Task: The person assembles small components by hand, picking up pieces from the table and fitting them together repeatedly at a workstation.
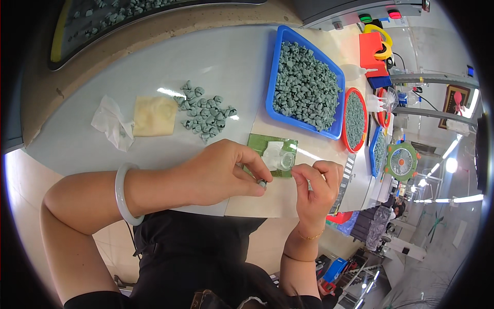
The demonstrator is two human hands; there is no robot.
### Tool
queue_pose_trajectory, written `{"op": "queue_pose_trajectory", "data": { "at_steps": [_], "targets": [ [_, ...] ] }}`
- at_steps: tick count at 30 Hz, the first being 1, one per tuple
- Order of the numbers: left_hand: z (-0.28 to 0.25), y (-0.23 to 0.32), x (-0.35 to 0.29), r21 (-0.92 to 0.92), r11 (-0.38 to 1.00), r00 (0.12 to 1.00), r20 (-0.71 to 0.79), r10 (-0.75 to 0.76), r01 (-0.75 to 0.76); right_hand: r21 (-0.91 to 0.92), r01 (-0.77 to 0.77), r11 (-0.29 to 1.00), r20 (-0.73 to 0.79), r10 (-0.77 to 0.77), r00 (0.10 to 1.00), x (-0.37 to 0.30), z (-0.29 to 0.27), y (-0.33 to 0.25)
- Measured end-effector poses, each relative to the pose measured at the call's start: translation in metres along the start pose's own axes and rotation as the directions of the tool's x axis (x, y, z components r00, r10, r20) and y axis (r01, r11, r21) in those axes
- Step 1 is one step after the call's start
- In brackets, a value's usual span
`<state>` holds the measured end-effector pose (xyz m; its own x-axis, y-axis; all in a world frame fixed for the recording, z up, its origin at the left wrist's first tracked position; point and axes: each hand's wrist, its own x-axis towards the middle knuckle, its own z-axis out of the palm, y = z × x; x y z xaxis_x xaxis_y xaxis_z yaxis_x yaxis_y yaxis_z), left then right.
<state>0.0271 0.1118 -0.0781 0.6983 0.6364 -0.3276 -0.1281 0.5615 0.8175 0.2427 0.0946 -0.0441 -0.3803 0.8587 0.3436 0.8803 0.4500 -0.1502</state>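
My left hand [218, 172] pinches a small grey-green piece [262, 183] between thumb and fingertips. Close to its right, my right hand [319, 188] is closed in a pinch, and whatever its fingertips hold is too small to make out. Just beyond both hands lies a green sheet [258, 141] with a crumpled white tissue [271, 153] and a small clear round dish [286, 161] on it. A loose pile of similar grey-green pieces [206, 113] rests on the table to the left of the sheet.
A blue tray [271, 77] full of grey-green pieces stands at the back, with a red round tray [347, 123] beside it. A yellow cloth [154, 116] and a white tissue [114, 123] lie left. White squeeze bottles [375, 103] and a green fan [402, 160] are farther right.
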Motion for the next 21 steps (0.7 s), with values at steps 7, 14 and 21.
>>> {"op": "queue_pose_trajectory", "data": {
  "at_steps": [7, 14, 21],
  "targets": [
    [0.0, -0.003, 0.0, -0.004, 0.999, 0.999, 0.008, 0.04, -0.04, 0.337, -0.103, 0.936, -0.043, 0.124, 0.991, -0.012, 0.001, -0.019],
    [0.001, -0.002, 0.0, -0.051, 0.997, 0.998, 0.039, 0.054, -0.052, 0.338, 0.026, 0.941, -0.129, 0.018, 0.992, -0.021, 0.01, -0.031],
    [0.001, -0.007, 0.001, -0.074, 0.993, 0.994, 0.046, 0.094, -0.091, 0.305, 0.065, 0.95, -0.147, -0.021, 0.989, -0.023, 0.013, -0.033]
  ]
}}
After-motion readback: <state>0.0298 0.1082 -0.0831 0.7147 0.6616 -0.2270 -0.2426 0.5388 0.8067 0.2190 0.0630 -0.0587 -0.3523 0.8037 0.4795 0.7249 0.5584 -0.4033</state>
